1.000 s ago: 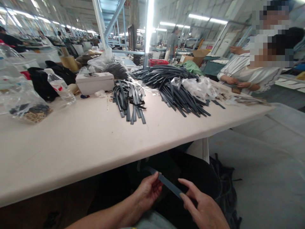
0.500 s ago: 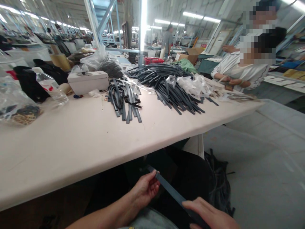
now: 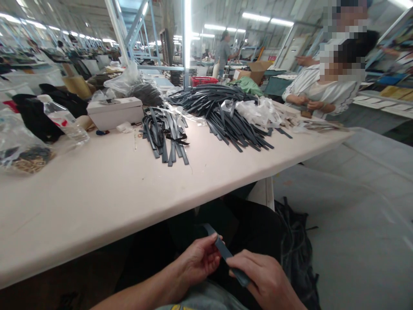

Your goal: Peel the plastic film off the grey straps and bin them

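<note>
Over my lap, below the table's edge, both hands hold one dark blue-grey flat strap [image 3: 223,249]. My left hand [image 3: 201,260] pinches it near its far end, thumb on top, and a short piece sticks out past the fingers. Closer to me, my right hand [image 3: 258,273] is closed on the strap, and its near end shows beneath the fingers. On the table lie a small bundle of similar straps [image 3: 164,135] and, farther right, a large heap of them [image 3: 238,125].
A pale table [image 3: 97,198] spans the front. At its left are a bag of small brass-coloured parts [image 3: 32,159], a bottle [image 3: 56,110] and a white box [image 3: 115,113]. Crumpled plastic [image 3: 261,111] lies by the heap. Dark straps [image 3: 297,241] hang at my right. People stand beyond.
My right hand has moved up and left along the strap, closer to my left hand. The left hand keeps its pinch, and the view has shifted slightly.
</note>
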A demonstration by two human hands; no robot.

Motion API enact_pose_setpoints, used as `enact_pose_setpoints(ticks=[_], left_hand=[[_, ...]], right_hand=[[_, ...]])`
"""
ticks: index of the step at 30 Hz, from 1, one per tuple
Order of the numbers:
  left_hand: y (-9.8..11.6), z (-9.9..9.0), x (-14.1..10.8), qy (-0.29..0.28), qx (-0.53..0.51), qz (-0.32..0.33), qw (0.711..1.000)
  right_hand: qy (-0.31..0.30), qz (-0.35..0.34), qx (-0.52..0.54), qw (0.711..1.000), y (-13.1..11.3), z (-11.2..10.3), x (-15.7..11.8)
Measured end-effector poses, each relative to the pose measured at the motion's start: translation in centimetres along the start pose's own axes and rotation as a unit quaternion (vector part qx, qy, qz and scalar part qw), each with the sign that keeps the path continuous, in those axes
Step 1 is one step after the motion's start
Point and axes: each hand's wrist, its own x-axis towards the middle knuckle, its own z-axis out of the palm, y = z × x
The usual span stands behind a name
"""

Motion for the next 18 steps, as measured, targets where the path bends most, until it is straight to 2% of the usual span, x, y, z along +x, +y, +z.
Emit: enact_pose_setpoints(ticks=[2, 5, 7, 10, 14, 16, 18], left_hand=[[-0.3, 0.0, -0.2, -0.009, 0.013, -0.001, 1.000], [-0.5, 0.1, -0.6, -0.029, 0.038, 0.001, 0.999], [-0.6, 0.3, -0.8, -0.062, 0.054, 0.000, 0.997], [-1.0, 0.8, -1.0, -0.104, 0.065, -0.011, 0.992], [-1.2, 1.8, 0.1, -0.139, 0.074, -0.085, 0.984], [-0.6, 2.3, 1.8, -0.096, 0.078, -0.074, 0.990], [0.4, 3.0, 4.1, -0.022, 0.096, -0.027, 0.995]], right_hand=[[0.007, 0.017, -0.010, 1.000, 1.2, 1.6, 0.6], [0.035, 0.022, -0.078, 0.996, 2.7, 3.0, 0.9], [0.053, 0.003, -0.107, 0.993, 3.4, 3.3, 0.8], [0.053, -0.025, -0.065, 0.996, 3.6, 3.2, 0.5], [0.061, 0.023, -0.020, 0.998, 1.6, 0.7, -0.8], [0.053, 0.063, 0.015, 0.997, 0.4, -1.5, -2.2], [0.024, 0.101, 0.097, 0.990, -0.3, -3.6, -4.1]])
